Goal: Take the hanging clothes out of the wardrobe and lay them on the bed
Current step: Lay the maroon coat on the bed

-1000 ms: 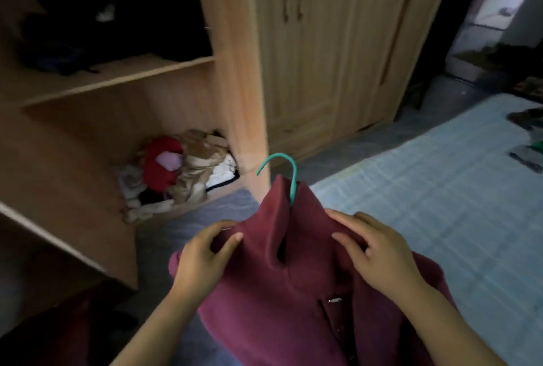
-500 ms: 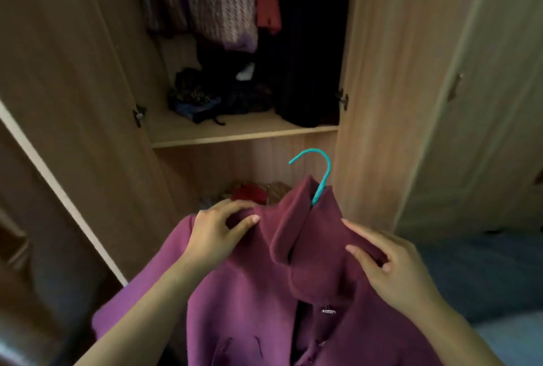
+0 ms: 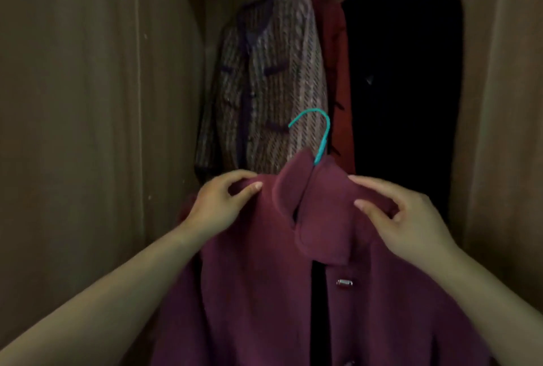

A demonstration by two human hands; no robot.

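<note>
Coat (image 3: 264,283) higher (hands (image 3: 219,208) (image 3: 411,220) pinching shoulders)

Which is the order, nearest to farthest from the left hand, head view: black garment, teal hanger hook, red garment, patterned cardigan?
From the left hand:
1. teal hanger hook, just right, atop the held coat.
2. patterned cardigan, hanging behind, left.
3. red garment, middle.
4. black garment, far right.

Head camera faces straight into the wardrobe (image 3: 88,101), close up.

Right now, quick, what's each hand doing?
Left hand: pinching one shoulder of the maroon coat.
Right hand: gripping the coat's other shoulder.
</note>
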